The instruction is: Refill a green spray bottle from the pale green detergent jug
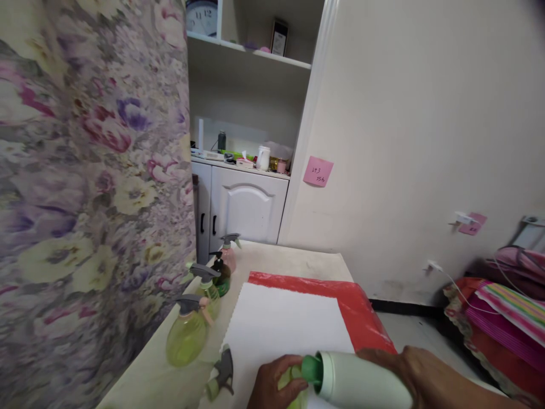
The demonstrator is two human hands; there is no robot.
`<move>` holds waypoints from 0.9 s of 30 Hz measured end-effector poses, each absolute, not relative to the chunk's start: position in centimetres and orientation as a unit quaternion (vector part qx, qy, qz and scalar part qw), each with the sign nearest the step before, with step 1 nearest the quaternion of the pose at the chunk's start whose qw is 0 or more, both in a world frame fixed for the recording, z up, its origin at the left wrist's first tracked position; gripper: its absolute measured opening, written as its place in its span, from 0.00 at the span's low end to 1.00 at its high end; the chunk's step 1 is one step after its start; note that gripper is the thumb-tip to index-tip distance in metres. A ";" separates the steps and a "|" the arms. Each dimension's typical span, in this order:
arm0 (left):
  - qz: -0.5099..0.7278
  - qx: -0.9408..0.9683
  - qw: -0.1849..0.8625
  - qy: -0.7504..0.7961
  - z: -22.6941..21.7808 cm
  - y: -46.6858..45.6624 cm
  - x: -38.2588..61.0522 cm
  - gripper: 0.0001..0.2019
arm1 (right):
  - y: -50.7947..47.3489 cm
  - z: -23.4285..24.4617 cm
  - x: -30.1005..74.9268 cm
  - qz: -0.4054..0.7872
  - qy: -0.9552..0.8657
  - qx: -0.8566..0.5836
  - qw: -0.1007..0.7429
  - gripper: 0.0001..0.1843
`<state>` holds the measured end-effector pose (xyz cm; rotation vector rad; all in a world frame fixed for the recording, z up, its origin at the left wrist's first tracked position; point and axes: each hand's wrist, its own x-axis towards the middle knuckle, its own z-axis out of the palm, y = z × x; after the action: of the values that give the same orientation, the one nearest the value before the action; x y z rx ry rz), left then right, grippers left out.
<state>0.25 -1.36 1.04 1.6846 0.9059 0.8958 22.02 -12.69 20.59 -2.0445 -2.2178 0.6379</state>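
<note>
My right hand grips a pale green bottle, tilted onto its side with its darker green mouth pointing left. That mouth meets the top of a yellow-green bottle, whose neck is pinched by my left hand. Most of this lower bottle lies below the picture's edge, and I cannot see any liquid flowing. A loose grey spray trigger head rests left of my left hand. Beneath my hands is a white sheet laid over a red sheet.
Along the table's left side stand a yellow-green spray bottle, a second clear-green one, a dark pump bottle and a pink spray bottle. A floral curtain hangs left; a white cabinet stands behind.
</note>
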 end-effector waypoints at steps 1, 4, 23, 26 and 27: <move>0.370 0.695 0.496 0.367 1.1 -1.4 0.2 0.13 | -12.7 20.6 22.0 0.203 -0.718 -0.665 0.026 0.30; 0.374 0.696 0.505 0.348 1.5 -1.4 0.2 0.12 | -12.7 20.6 22.0 0.197 -0.712 -0.674 0.010 0.29; 0.378 0.694 0.518 0.328 1.2 -1.4 0.0 0.12 | -12.6 19.9 22.5 0.188 -0.747 -0.637 0.036 0.27; 0.377 0.692 0.507 0.348 1.1 -1.3 0.1 0.12 | -12.5 19.8 22.6 0.187 -0.745 -0.640 0.031 0.25; 0.376 0.693 0.505 0.352 1.1 -1.3 0.2 0.12 | -12.5 19.9 22.5 0.187 -0.744 -0.641 0.028 0.25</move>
<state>0.16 -1.31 1.15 1.6728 0.8490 0.9071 22.51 -12.53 19.89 -1.9787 -2.2977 0.5760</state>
